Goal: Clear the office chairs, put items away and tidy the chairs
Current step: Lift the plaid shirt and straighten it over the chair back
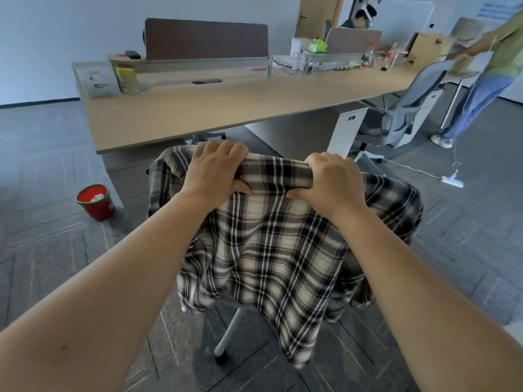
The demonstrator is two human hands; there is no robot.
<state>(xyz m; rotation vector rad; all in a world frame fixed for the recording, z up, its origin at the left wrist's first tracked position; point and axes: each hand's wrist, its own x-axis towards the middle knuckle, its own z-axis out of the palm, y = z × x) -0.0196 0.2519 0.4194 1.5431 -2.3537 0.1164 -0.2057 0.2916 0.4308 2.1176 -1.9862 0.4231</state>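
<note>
Two bare hands clamp the top edge of a chair back that is draped in a plaid shirt [271,250]. The left hand [218,168] curls its fingers over the top with the thumb pinching the cloth on the near side; the right hand [331,179] grips the same way just beside it. The shirt hangs down the near side of the chair [226,338], hiding the backrest, and only a pale leg and a castor show below the cloth. Left of the chair, a red bucket [94,202] stands on the grey carpet. Beyond the chair runs a long wooden desk [226,106]. Farther along the desk, to the right, a grey office chair [407,111] is tucked in, and a standing person [481,77] leans over the desk's far end.
</note>
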